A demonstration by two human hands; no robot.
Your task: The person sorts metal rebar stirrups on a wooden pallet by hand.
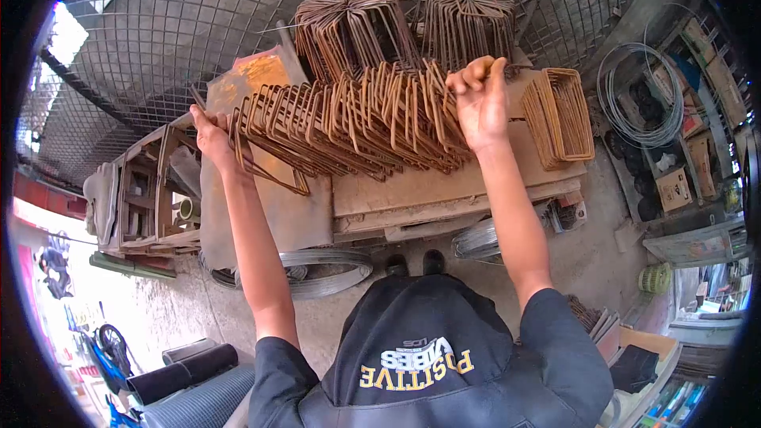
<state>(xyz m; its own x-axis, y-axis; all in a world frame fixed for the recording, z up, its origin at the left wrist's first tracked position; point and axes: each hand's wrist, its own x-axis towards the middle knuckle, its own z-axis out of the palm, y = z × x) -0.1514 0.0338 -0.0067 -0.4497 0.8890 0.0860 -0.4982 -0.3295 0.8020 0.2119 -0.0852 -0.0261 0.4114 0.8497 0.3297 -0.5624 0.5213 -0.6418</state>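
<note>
A long row of rusty rectangular wire frames leans across the wooden bench. At the row's left end, my left hand has its fingers bent beside the outermost frames; what lies between the fingers is too small to make out. My right hand is raised at the right end, palm showing and fingers curled near the last frames. A smaller stack of rectangular frames sits on the bench to the right of it.
Two round bundles of bent rods, one left of the other, stand behind the row. A metal sheet covers the bench's left part. Wire coils lie below the bench and hang at right. Wire mesh rises behind.
</note>
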